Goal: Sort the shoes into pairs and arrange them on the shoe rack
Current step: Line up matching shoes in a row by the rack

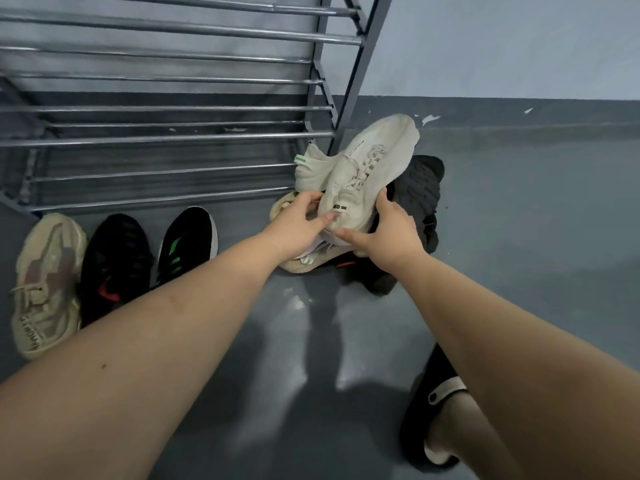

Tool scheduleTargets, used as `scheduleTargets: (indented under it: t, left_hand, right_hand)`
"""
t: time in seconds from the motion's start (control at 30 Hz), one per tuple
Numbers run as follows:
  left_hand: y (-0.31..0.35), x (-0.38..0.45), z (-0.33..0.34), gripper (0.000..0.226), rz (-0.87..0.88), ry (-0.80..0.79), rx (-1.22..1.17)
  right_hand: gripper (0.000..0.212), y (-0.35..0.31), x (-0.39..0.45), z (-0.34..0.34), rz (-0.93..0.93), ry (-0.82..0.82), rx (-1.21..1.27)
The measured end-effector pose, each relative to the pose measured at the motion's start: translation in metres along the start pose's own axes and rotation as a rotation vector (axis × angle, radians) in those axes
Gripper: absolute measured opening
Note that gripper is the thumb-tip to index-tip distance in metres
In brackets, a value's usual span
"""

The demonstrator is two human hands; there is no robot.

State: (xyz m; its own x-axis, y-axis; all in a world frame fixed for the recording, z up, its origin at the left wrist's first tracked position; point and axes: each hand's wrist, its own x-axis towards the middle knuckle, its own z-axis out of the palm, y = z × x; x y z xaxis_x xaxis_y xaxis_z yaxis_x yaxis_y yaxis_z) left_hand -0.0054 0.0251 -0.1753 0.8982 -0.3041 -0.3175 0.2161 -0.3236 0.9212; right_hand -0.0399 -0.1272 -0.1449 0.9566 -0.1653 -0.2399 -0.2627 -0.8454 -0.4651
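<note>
Left hand point(298, 223) and right hand point(388, 230) both grip pale grey sneaker point(360, 174) — lifted above shoe pile point(419, 188) beside rack point(173, 133).

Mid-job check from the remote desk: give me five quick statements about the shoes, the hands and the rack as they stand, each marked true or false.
1. Both hands hold the pale grey sneaker. True: the left hand and right hand grip it from either side.
2. Shoes already sit on the shoe rack. False: the rack bars in view carry none.
3. Three shoes lie in a row on the floor at the left. True: the beige sneaker, the black shoe with red accent and the black shoe with green stripes.
4. The held sneaker is black. False: it is pale grey.
5. A black shoe lies behind the held sneaker. True.
</note>
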Motion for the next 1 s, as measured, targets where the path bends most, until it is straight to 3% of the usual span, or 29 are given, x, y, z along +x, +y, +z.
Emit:
scheduleTargets:
  t: [0.1, 0.37, 0.53, 0.73, 0.9, 1.0]
  left_hand:
    - [0.006, -0.015, -0.009, 0.042, -0.007, -0.031, -0.084]
    - [-0.002, -0.090, -0.041, 0.042, -0.054, -0.019, -0.312]
    - [-0.024, -0.153, -0.064, 0.044, -0.245, 0.020, -0.457]
    - [-0.068, -0.220, -0.072, 0.057, -0.476, 0.023, -0.357]
    - [-0.092, -0.264, -0.081, 0.024, -0.524, 0.137, -0.379]
    - [-0.106, -0.283, -0.077, 0.040, -0.564, 0.153, -0.445]
  right_hand:
    - [0.098, -0.010, -0.008, -0.009, -0.015, -0.046, 0.224]
    - [0.118, -0.038, -0.047, -0.004, -0.105, -0.178, 0.292]
    - [0.139, -0.051, -0.094, 0.026, -0.145, -0.305, 0.352]
    - [0.110, -0.070, -0.155, 0.070, -0.202, -0.522, 0.399]
    - [0.099, -0.084, -0.195, 0.105, -0.155, -0.591, 0.488]
    - [0.090, -0.084, -0.215, 0.115, -0.158, -0.618, 0.523]
